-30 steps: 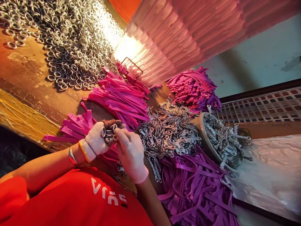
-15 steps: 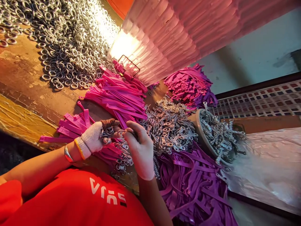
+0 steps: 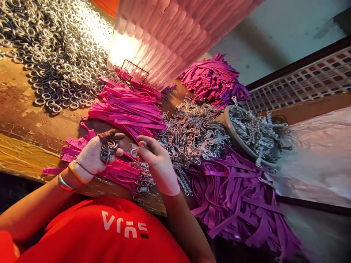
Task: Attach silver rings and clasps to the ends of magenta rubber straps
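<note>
My left hand (image 3: pixel 91 155), in a white knit glove with brown fingertips, is closed around a small bunch of silver metal rings (image 3: pixel 108 151). My right hand (image 3: pixel 157 164), in a thin pale glove, pinches a single silver ring (image 3: pixel 135 151) between thumb and fingers, just right of the left hand. Both hands hover over a bundle of pink straps with metal clasps at their ends (image 3: pixel 128 175). A heap of silver clasps (image 3: pixel 192 135) lies just right of my right hand.
A big pile of silver rings (image 3: pixel 55 47) covers the wooden table's (image 3: pixel 24 120) far left. More pink straps (image 3: pixel 126 109) lie in the middle, purple straps (image 3: pixel 236 193) at the right. A bowl of clasps (image 3: pixel 255 135) and a pink pleated sheet (image 3: pixel 164 40) stand behind.
My hands have drawn apart: the right hand pulled one ring away from the bunch in the left. The view shifted, so everything sits slightly further left.
</note>
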